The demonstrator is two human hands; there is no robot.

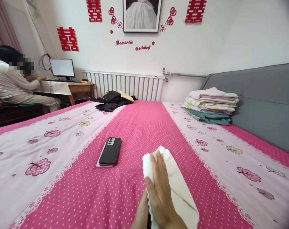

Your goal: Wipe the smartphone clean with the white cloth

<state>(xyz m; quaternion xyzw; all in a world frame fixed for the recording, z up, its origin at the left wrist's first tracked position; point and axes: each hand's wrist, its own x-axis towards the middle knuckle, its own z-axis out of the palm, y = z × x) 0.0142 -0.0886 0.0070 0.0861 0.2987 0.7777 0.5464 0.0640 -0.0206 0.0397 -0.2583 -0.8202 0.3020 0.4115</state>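
Observation:
My right hand (160, 190) lies flat, palm down and fingers stretched out, on a white folded cloth (181, 190) that rests on the pink dotted bedsheet (135, 124) near me. The cloth reaches past my fingertips and out to the right of the hand. A dark phone (110, 151) lies face down on the sheet a little to the left, on top of something thin and pale. My left hand is out of the picture.
A stack of folded clothes (211, 106) sits at the right by the grey padded headboard (266, 105). Dark garments (112, 100) lie at the bed's far edge before a white radiator (127, 84). Another person (10, 86) sits at a desk with a monitor (62, 67), far left.

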